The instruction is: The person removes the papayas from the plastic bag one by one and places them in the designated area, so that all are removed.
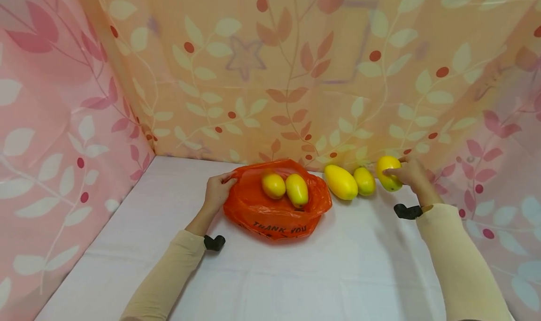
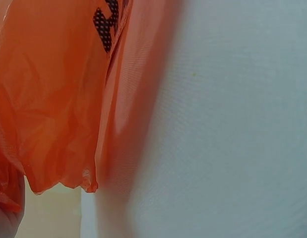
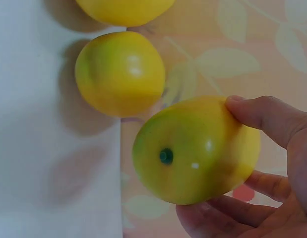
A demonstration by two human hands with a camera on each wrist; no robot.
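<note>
Head view: bag (image 1: 243, 212) near centre, toward 6 o'clock, was orange-red; lettering (image 1: 279, 228) black, light-dotted up close. Two bagged fruits (image 1: 273, 186) were yellow. Toward 4 o'clock, long fruit (image 1: 340, 182) was plain yellow, small fruit (image 1: 364, 181) yellow-green. Fruit at 3 o'clock (image 1: 386, 166) was yellow shading to green, stem (image 3: 166, 156) dark green. Table (image 1: 262, 274) at 6 was white. Back curtain (image 1: 329, 91) at 12 was peach-orange with cream and rust leaves, red dots, faint purple star outline (image 1: 246, 56) at 11. Side curtain (image 1: 55, 147) at 9 was pink, leaves white and deeper pink. Sleeve (image 1: 460, 260) at 4 was beige.
</note>
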